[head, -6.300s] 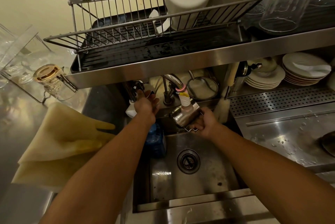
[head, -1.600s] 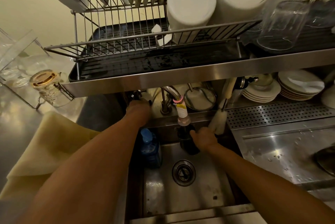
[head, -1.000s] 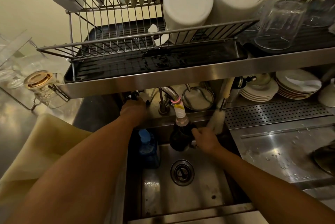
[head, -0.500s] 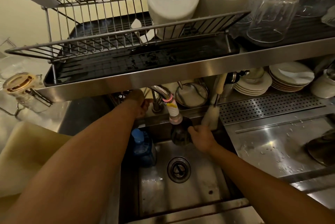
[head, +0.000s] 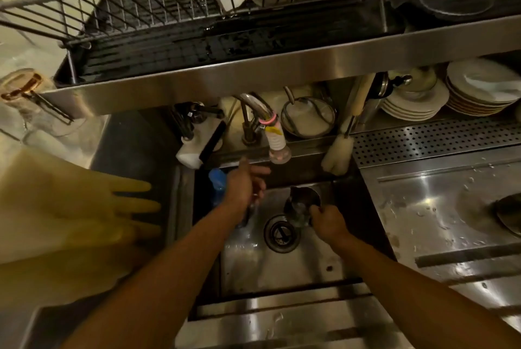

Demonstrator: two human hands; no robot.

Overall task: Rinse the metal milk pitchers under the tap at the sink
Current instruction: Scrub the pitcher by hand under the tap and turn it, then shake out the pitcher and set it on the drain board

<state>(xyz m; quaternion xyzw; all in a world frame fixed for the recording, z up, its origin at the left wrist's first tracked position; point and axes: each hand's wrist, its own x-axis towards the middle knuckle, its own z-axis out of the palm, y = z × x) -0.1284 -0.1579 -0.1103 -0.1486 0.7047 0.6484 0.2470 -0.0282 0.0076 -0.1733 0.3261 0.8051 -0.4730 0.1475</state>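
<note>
Below the steel shelf and its wire dish rack, the sink forms the work area, with the drain near its centre. The tap rises at the back edge of the basin, and its corrugated nozzle hangs over the rear of the basin, between the two hands.

The metal milk pitcher sits low in the basin, right of the drain and forward-right of the nozzle. Its open mouth faces up and slightly toward the back wall, so its long axis is tilted rather than upright. The right hand holds the pitcher from the near side; its fingers curl onto the body or handle, though the exact contact is blurred.

The left hand is raised over the left part of the basin, just below and left of the nozzle. Its fingers appear loosely extended and no object is visible in them, but motion blur limits certainty.

Judgement: the pitcher is not under the outlet. Rinsing requires the right hand to move it up, back and leftward. No water stream can be made out.
</note>
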